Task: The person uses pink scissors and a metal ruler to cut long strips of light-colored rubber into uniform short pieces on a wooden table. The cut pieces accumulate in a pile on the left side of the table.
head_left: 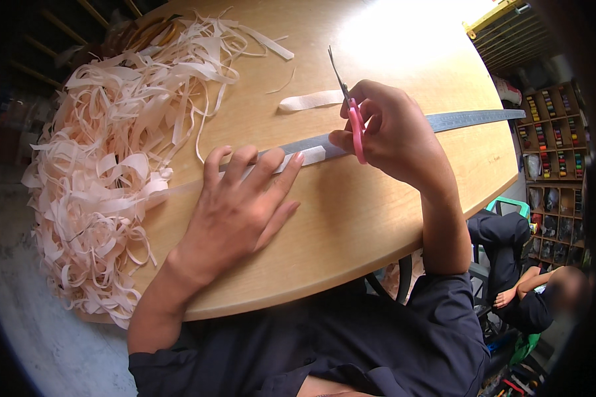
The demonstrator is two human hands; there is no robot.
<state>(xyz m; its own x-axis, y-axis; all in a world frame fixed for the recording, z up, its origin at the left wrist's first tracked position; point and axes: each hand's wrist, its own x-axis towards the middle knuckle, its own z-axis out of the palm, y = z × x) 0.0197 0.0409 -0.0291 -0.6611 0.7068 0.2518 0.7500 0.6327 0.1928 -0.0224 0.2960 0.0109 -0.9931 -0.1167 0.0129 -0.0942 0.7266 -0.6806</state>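
A long metal ruler point(470, 120) lies across the wooden table. Along its near edge runs a pale pink fabric strip point(316, 155), its end just past my left fingertips. My left hand point(235, 212) rests flat over the strip and ruler, fingers stretched and spread, pressing down. In my right hand point(400, 132) are scissors point(357, 132) with pink handles, blades pointing away from me above the table; the blades look nearly closed. Beyond the ruler, near the blades, sits a short cut piece of pink strip point(311, 100).
A big tangled heap of pink fabric strips point(112, 145) covers the table's left side, and one strip trails from it under my left hand. Right of the table point(298, 264), a person point(536, 291) sits near a shelf of colourful spools point(553, 132) and a green stool point(510, 204).
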